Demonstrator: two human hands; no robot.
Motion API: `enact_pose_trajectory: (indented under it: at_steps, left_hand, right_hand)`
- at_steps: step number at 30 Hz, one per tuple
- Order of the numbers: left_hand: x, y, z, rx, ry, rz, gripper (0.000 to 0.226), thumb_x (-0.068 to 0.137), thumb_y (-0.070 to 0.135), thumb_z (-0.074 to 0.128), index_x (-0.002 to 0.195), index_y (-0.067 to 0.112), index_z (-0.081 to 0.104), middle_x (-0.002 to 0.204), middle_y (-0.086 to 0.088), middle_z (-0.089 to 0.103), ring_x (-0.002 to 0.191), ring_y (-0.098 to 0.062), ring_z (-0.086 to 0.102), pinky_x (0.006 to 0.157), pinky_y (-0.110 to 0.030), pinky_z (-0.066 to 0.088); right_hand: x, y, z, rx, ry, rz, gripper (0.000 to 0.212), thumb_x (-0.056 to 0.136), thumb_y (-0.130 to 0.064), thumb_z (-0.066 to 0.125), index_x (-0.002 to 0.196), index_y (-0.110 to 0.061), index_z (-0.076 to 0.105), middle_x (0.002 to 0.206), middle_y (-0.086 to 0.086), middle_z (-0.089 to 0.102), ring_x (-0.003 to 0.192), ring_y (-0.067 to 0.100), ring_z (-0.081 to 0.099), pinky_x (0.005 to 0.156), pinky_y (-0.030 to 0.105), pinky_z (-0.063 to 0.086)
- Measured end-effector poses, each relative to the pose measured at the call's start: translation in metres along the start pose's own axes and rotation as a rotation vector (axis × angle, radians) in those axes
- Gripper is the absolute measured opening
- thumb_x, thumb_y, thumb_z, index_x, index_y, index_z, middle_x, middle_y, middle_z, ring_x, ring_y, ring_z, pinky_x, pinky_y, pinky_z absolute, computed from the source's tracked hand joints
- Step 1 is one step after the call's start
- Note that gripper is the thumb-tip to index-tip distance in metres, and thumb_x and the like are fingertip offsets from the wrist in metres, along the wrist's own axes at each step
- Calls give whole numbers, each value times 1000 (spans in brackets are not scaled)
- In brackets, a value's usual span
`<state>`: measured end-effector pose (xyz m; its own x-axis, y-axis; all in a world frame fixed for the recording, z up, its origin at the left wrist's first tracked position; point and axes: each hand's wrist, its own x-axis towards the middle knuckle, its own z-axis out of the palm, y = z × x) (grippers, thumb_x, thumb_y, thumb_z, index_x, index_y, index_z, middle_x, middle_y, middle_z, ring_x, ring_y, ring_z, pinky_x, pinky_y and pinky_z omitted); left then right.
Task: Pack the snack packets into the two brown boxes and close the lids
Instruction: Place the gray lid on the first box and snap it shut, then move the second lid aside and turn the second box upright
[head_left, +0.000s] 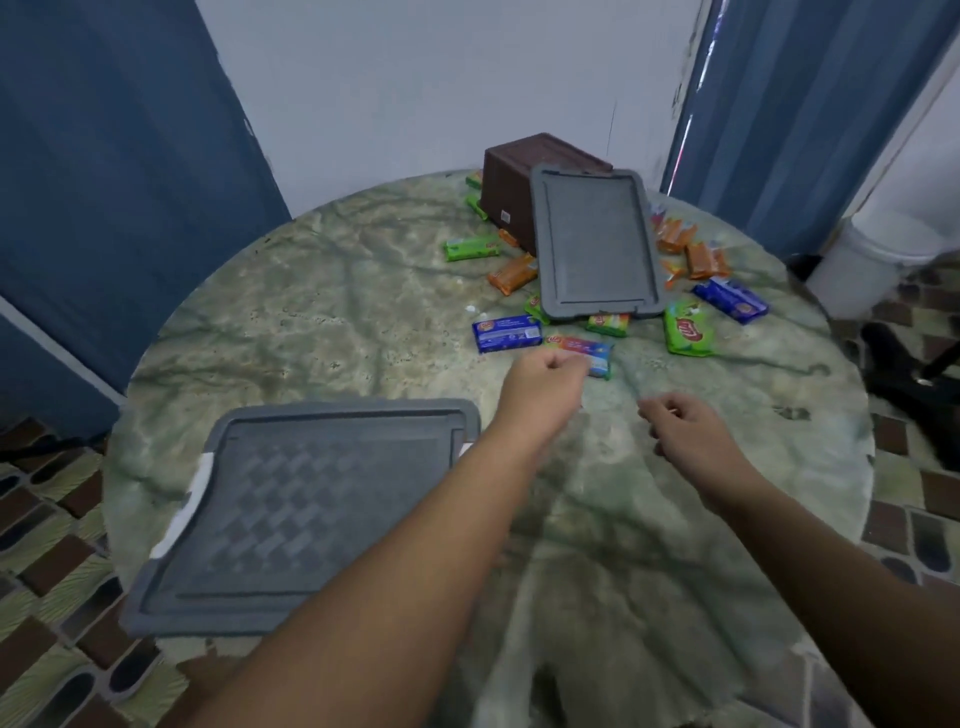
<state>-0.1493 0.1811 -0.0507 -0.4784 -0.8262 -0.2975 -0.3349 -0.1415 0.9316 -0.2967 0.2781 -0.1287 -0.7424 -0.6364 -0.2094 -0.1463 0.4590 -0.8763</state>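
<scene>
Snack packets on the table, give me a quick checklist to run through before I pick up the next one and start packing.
1. Left hand on a packet: ok, its curled fingers meet the multicoloured packet, though the grip itself is hidden.
2. Right hand free: ok, loosely curled above the table, holding nothing.
3. A box ready to receive packets: not ok, the brown box is tipped over at the far edge with no opening showing.
4. Second brown box located: cannot tell, only one is in view.
5. Lids off: ok, one grey lid leans on the box, the other grey lid lies near.
</scene>
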Motion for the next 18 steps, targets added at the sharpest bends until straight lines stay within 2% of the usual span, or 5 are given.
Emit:
enact_pose_trajectory:
  at_steps: [3,6,10,15,18]
  left_hand:
    - [48,-3,67,-147,96,-160,8,91,19,57,85,18,61,72,-4,53,57,-16,40,52,-27,28]
    - [88,-5,117,-237,239,-261,12,92,25,56,83,18,60,70,-8,58,59,-24,53,53,-29,37]
    - [127,1,152,-349,388,-347,38,92,31,53,118,4,63,116,-24,68,107,-42,67,78,-41,51]
    - [162,2,156,-342,470,-359,60,79,34,48,132,5,55,125,-24,64,114,-43,64,78,-43,51]
    - [174,10,151,-351,452,-361,52,90,34,51,132,5,57,114,-19,68,104,-38,67,72,-38,49]
  right_hand:
    - [48,10,-48,-56,-34,-23,25,96,-44,63,90,-20,65,85,8,70,75,24,65,83,49,55]
    - [93,18,-87,-104,-52,-43,18,92,-43,66,93,-25,63,85,4,72,81,27,68,85,48,57]
    - [148,8,-115,-217,-147,-138,13,94,-41,63,101,-31,60,88,1,71,88,24,68,84,40,53]
    - [190,-18,-114,-288,-254,-230,16,100,-37,59,109,-25,59,88,-2,66,81,20,62,65,33,43]
    - [210,-24,-107,-347,-281,-252,15,100,-37,59,111,-26,59,90,0,69,84,21,67,79,41,54]
